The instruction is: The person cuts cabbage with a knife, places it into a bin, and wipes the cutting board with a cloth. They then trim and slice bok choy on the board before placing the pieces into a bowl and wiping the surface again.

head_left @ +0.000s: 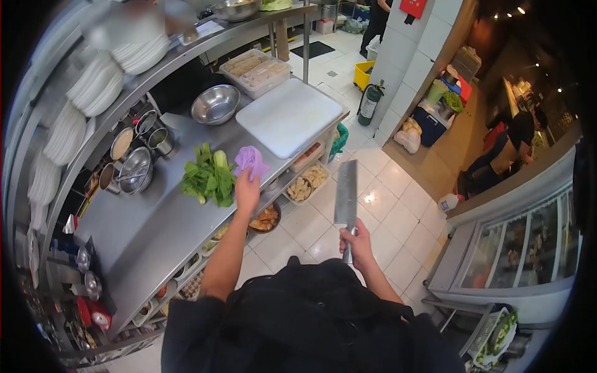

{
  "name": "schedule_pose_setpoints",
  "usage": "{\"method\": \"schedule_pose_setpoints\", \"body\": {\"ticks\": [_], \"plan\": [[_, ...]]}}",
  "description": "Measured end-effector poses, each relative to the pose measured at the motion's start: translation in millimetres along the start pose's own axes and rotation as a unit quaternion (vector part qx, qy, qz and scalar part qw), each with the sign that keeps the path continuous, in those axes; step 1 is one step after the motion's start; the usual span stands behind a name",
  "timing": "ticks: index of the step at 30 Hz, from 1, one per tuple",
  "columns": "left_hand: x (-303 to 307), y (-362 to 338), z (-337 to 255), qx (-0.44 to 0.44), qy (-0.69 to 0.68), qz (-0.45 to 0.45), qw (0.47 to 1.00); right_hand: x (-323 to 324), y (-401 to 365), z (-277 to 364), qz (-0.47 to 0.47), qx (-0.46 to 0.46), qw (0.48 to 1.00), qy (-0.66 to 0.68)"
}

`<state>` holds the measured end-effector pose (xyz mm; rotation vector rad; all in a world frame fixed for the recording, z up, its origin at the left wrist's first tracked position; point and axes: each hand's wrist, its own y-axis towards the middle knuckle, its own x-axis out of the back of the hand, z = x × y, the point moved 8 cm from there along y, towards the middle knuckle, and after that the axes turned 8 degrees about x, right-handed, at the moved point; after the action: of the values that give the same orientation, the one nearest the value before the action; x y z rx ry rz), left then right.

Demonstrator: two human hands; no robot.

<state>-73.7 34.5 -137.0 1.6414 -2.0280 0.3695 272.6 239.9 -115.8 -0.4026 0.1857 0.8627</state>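
Begins far to the left of the left hand (pixel 247 189) with small steel pots (pixel 134 169) standing at the back of the desk (pixel 155 230). Finds leafy greens (pixel 208 179) lying loose just left of that hand, close beside it but apart from the fingers. Reaches forward with the left hand, fingers pressed together and curled onto a purple cloth (pixel 250 160), bunched on the steel right at the fingertips. Shows a steel bowl (pixel 215 104) well beyond the hand and a white cutting board (pixel 289 116) beyond and slightly right of it, bare on top. Grips a cleaver (pixel 346 193) in the right hand (pixel 356 244), fist wrapped tight round the handle, blade pointing up and away, held off the desk over the floor, well right of the cloth.

Reads as a wipe-down or cloth-gathering step, judged from the hand on the cloth and the blade held idle. Calls next, probably, for sweeping the cloth across the steel without dragging the greens, or lifting it to the blade; either way, for keeping the cleaver steady, edge turned away from the left forearm.
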Motion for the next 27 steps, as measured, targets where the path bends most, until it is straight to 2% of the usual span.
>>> {"method": "schedule_pose_setpoints", "body": {"ticks": [2,3,5,6,8,9,11,12,14,15,16,18,20,22,24,25,26,27], "plan": [[-23.2,59.6,-29.9,0.042,0.185,-0.038,0.981,18.2,22.6,11.2,-0.027,0.004,1.0,0.009],[-39.4,69.6,-32.6,0.043,0.187,-0.038,0.981,30.8,32.4,15.7,-0.046,0.017,0.999,0.005],[-59.0,74.8,-7.3,0.192,0.333,-0.08,0.92,53.6,52.6,20.9,-0.084,0.031,0.996,-0.005],[-71.2,73.6,7.9,0.195,0.335,-0.081,0.918,63.5,64.4,19.3,-0.081,0.029,0.996,-0.005],[-81.9,86.6,22.0,0.094,0.38,-0.133,0.91,83.6,93.9,22.3,-0.082,0.031,0.996,-0.017],[-78.3,106.0,23.2,0.097,0.383,-0.134,0.909,90.7,109.1,24.9,-0.084,0.021,0.996,-0.011],[-59.4,122.9,49.3,0.202,0.237,-0.145,0.939,101.1,142.6,39.0,-0.064,0.005,0.998,-0.008],[-57.1,137.9,47.5,0.208,0.238,-0.15,0.937,101.7,168.0,50.1,-0.046,0.004,0.999,0.001],[-46.2,174.3,19.6,0.134,0.143,-0.267,0.944,101.6,222.1,80.3,-0.026,0.003,0.999,-0.023],[-53.4,194.2,5.2,0.137,0.146,-0.266,0.943,100.0,252.6,92.8,0.028,0.021,0.996,-0.086],[-63.5,206.2,-10.8,0.148,0.162,-0.257,0.941,97.0,274.5,100.2,0.08,0.032,0.985,-0.149],[-104.7,203.6,-26.8,0.175,0.172,-0.244,0.938,89.4,324.3,117.0,0.097,0.019,0.98,-0.173],[-168.3,217.1,-52.3,0.242,0.284,-0.198,0.906,79.4,365.5,129.0,0.082,0.003,0.98,-0.181],[-258.7,237.0,-75.1,0.157,0.223,-0.165,0.948,68.2,416.2,140.8,0.058,-0.006,0.983,-0.176],[-335.1,244.9,-138.0,0.085,0.123,-0.038,0.988,63.0,451.9,147.3,0.054,0.01,0.985,-0.161],[-373.9,260.7,-138.3,0.11,-0.024,0.038,0.993,63.1,472.3,148.1,0.071,0.012,0.983,-0.166],[-412.4,280.0,-144.4,0.131,-0.174,0.11,0.97,66.3,489.1,153.5,0.059,0.014,0.983,-0.172],[-417.7,282.9,-173.4,0.13,-0.185,0.121,0.966,66.8,502.7,155.6,0.059,-0.017,0.987,-0.15]]}}
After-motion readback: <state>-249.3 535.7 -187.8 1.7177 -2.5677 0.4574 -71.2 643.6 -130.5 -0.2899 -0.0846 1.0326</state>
